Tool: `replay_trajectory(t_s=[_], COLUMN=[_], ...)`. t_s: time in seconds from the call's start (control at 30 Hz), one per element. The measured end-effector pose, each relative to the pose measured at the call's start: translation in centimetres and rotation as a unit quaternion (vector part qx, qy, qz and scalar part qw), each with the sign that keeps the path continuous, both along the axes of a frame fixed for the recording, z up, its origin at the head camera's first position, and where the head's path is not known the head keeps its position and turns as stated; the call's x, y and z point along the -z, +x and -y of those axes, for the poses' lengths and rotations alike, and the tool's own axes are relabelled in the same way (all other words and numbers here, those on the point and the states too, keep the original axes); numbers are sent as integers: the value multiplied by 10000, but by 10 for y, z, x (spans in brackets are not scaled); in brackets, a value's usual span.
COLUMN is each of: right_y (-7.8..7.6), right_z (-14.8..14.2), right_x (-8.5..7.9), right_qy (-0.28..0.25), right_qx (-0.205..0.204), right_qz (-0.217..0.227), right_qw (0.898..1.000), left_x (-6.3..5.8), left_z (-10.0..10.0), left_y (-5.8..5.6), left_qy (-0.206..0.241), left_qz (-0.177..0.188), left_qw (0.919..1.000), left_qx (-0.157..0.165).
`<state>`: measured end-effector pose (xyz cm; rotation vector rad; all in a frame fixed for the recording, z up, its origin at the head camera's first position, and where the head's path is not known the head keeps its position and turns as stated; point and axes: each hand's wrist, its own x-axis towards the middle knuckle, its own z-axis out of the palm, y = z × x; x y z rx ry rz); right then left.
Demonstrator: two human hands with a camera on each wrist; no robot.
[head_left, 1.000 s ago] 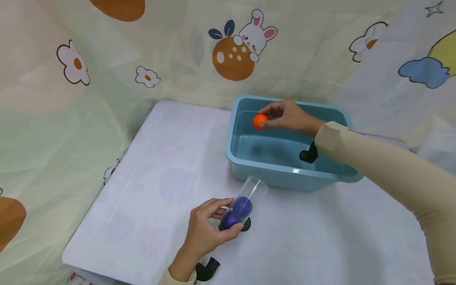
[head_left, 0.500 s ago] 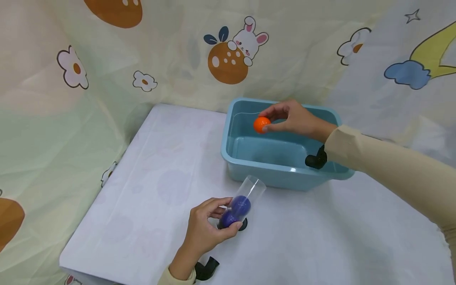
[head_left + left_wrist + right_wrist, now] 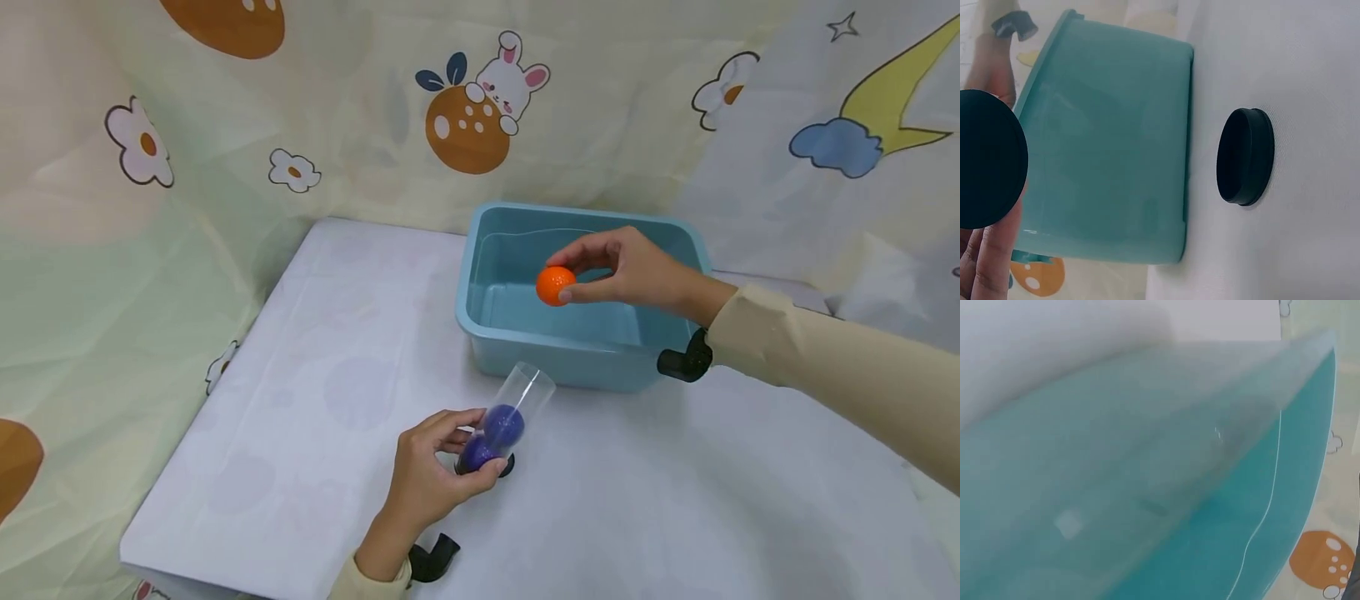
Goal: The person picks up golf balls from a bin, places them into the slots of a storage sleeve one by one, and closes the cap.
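My left hand (image 3: 423, 471) grips a clear tube (image 3: 531, 386) near its lower end. The tube tilts with its open mouth up and to the right, and two purple balls (image 3: 503, 426) lie one above the other inside. In the left wrist view the tube's black bottom cap (image 3: 988, 159) faces the camera. Between thumb and fingertips, my right hand (image 3: 645, 271) pinches an orange ball (image 3: 553, 286) over the light blue tub (image 3: 555, 336). A loose black cap (image 3: 1254, 156) lies on the table, mostly hidden behind the tube in the head view.
The tub stands at the back of the white-covered table (image 3: 300, 400), close to a printed cloth backdrop (image 3: 360, 100). Black wrist mounts stick out at the left wrist (image 3: 435, 560) and the right wrist (image 3: 686, 358). The tub's wall fills much of the right wrist view.
My right hand has drawn back toward the tub's front side and the tube, carrying the orange ball. My left hand keeps the tube nearly still. The head view has shifted slightly.
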<state>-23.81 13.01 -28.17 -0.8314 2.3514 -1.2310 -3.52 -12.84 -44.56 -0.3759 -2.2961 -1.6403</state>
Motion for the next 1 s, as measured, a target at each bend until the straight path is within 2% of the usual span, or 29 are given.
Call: replay_trajectory(t_s=[0.1, 0.37, 0.8, 1.0], right_y=[8, 28, 50, 55], right_z=[-4, -8, -12, -13], right_x=[4, 14, 28, 35], right_qy=[-196, -577, -652, -690], right_qx=[-201, -375, -634, -771], right_qz=[98, 601, 625, 622], right_qw=[9996, 9958, 9939, 9927], left_x=[-1, -1, -3, -3], left_z=[-1, -5, -9, -11], left_y=[0, 0, -2, -3], left_qy=[-8, -46, -78, -75], left_qz=[12, 127, 113, 65], left_qw=[10000, 9999, 9999, 9999], left_qx=[16, 29, 47, 80])
